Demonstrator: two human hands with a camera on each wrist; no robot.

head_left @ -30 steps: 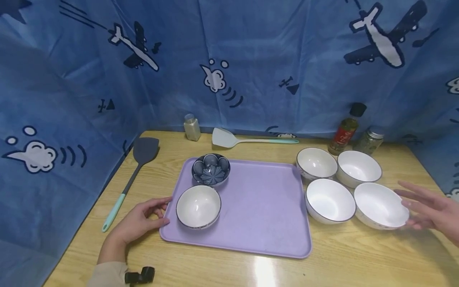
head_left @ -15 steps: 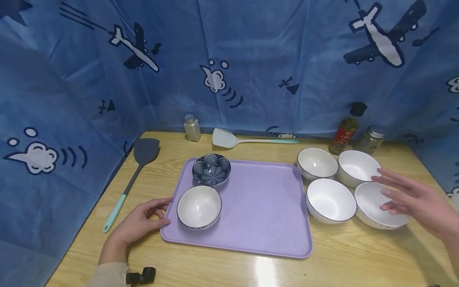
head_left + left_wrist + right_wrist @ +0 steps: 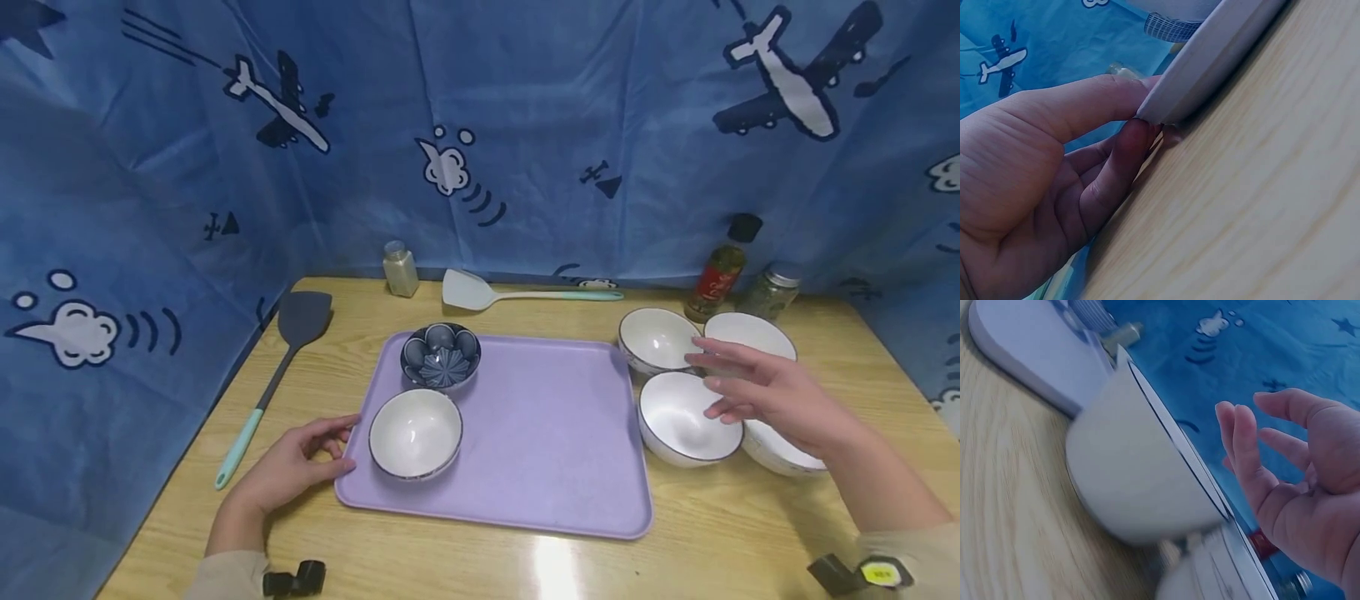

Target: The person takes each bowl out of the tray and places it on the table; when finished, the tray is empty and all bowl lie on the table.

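Observation:
My left hand [image 3: 294, 462] pinches the left rim of a lilac tray [image 3: 547, 433]; in the left wrist view thumb and finger meet at the tray edge [image 3: 1200, 59]. On the tray's left side sit a white bowl [image 3: 416, 433] with a dark rim and, behind it, a dark blue flower-patterned bowl [image 3: 441, 356]. My right hand [image 3: 776, 392] hovers over the white bowls right of the tray, fingers apart and holding nothing. Below its fingertips is the front-left bowl [image 3: 671, 425], its outer wall [image 3: 1129, 462] large in the right wrist view. The front-right bowl [image 3: 780, 454] is partly hidden by the hand.
Two more white bowls, the back-left [image 3: 656, 337] and back-right [image 3: 753, 333], stand behind. Further back are a red-labelled bottle [image 3: 716, 279], a lidded jar [image 3: 772, 292], a shaker [image 3: 401, 271] and a white spatula [image 3: 480, 292]. A dark spatula [image 3: 303, 317] lies left, before a blue curtain [image 3: 525, 125].
My right hand has moved left from beside the front-right bowl, across it, to above the front-left bowl. The left hand keeps its place on the tray rim.

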